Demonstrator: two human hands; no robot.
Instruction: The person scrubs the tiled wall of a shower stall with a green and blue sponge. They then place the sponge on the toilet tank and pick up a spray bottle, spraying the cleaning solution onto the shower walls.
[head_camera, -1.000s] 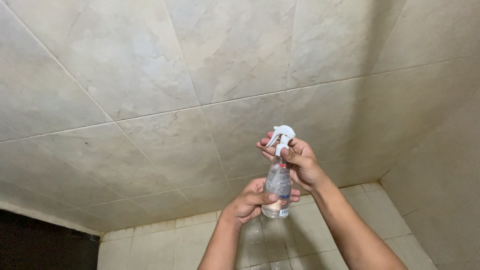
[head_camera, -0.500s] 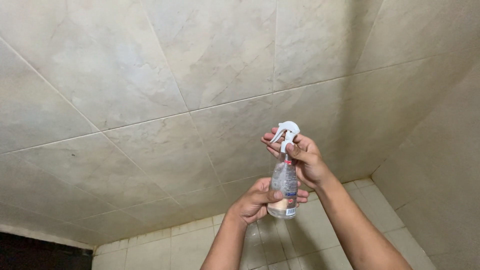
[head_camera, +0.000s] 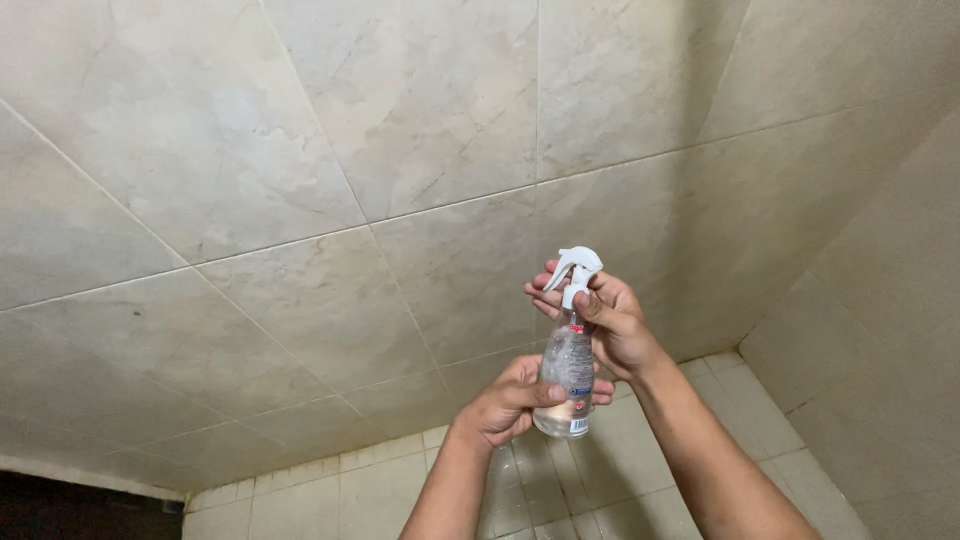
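in the head view the clear spray bottle (head_camera: 567, 372) stands nearly upright before the tiled wall (head_camera: 300, 200), its long axis vertical, the left hand (head_camera: 510, 402) clasping its lower body from below-left while the right hand (head_camera: 610, 320) grips its white trigger head (head_camera: 573, 268) from the right, above the floor tiles (head_camera: 620, 480).

Tiled floor (head_camera: 640, 490) w/ pale square tiles, looks wet.
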